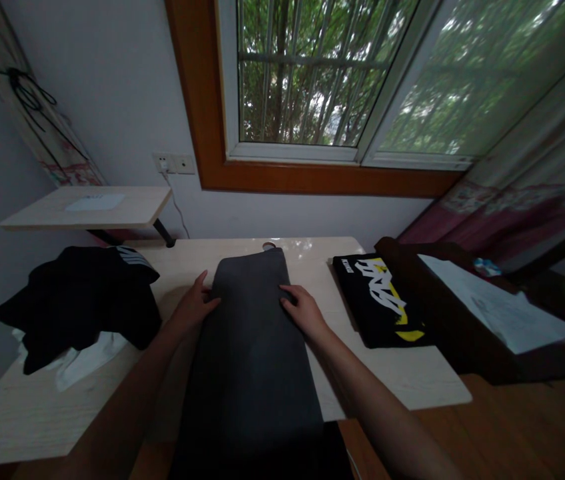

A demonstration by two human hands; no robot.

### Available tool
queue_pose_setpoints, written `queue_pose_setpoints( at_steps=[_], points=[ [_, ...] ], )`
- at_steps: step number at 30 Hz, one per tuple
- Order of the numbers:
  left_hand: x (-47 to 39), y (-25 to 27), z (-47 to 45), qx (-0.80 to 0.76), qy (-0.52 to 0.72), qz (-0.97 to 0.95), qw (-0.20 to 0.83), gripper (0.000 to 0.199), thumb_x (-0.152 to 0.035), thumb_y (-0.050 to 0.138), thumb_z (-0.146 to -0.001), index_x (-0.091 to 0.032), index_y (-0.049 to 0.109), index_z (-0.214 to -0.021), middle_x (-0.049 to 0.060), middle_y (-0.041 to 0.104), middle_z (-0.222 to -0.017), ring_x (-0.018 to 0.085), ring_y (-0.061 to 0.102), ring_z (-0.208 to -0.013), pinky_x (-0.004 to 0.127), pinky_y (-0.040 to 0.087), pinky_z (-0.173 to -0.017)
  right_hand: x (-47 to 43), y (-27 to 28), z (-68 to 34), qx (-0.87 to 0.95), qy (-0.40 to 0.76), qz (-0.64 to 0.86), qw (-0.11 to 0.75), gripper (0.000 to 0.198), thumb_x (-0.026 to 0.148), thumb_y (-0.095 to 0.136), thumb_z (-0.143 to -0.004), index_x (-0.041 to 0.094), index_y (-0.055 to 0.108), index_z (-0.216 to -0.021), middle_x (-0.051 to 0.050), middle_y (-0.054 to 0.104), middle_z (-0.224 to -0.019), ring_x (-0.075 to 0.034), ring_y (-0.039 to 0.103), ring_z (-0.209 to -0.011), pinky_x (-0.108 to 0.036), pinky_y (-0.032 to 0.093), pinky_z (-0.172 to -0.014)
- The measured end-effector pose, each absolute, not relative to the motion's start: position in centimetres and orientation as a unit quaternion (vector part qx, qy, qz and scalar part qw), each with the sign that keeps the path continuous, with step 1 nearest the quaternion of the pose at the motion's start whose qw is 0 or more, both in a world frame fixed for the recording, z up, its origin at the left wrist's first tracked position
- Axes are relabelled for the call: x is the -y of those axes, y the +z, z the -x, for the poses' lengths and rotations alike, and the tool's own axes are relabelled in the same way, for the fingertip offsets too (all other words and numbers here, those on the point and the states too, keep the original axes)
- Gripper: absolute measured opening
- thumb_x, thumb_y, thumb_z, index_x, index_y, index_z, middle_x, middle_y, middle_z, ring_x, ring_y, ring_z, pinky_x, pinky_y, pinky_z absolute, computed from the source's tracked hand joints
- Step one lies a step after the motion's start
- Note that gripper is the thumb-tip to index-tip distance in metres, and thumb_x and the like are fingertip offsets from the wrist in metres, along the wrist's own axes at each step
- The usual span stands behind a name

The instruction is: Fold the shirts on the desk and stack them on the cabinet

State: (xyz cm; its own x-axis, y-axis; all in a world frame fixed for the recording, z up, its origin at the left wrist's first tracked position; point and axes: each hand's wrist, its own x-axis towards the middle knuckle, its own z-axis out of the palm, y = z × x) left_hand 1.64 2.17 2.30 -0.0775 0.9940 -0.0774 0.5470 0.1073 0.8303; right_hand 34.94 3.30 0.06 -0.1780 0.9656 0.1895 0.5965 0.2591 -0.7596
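Note:
A dark grey folded garment [255,347] lies lengthwise on the light wooden desk [332,383], its near end hanging past the front edge. Its exact kind cannot be made out. My left hand [196,303] grips its left edge near the far end, thumb on the cloth. On the opposite edge, at about the same height, my right hand [303,308] pinches the fabric between thumb and fingers. To the right rests a folded black garment [357,300] with white and yellow print. A crumpled black garment [87,293] with white stripes is heaped on the left, over a white cloth [90,360].
A small raised shelf [137,207] with a paper on it stands at the back left. Behind it a cable [178,210] runs from a wall socket. A dark brown surface with a white sheet [497,310] adjoins the right side. A window is ahead.

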Motion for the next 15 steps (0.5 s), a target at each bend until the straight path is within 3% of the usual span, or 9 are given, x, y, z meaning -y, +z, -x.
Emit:
queue_pose_setpoints(
  at_steps=[5, 15],
  points=[
    [-3.3, 2.5, -1.8, -0.643, 0.295, -0.558, 0.435, 0.104, -0.045, 0.080, -0.074, -0.021, 0.025, -0.159, 0.011, 0.075, -0.101, 0.027, 0.073, -0.085, 0.039, 0.057, -0.078, -4.0, 0.7, -33.9, 0.716, 0.315, 0.538, 0.313, 0.049, 0.023, 0.058, -0.085, 0.018, 0.066, -0.133, -0.012, 0.065, -0.131, -0.026, 0.062, -0.119, -0.041, 0.047, -0.108],
    [-6.8, 3.1, -1.8, -0.588, 0.451, -0.498, 0.451, 0.089, -0.029, 0.072, -0.078, -0.023, 0.029, -0.156, 0.008, 0.072, -0.107, 0.020, 0.072, -0.084, 0.034, 0.058, -0.078, -7.4, 3.7, -32.9, 0.684, 0.341, 0.505, 0.400, 0.046, 0.033, 0.057, -0.090, 0.021, 0.067, -0.133, -0.010, 0.064, -0.136, -0.024, 0.059, -0.127, -0.039, 0.042, -0.113]
  ],
)
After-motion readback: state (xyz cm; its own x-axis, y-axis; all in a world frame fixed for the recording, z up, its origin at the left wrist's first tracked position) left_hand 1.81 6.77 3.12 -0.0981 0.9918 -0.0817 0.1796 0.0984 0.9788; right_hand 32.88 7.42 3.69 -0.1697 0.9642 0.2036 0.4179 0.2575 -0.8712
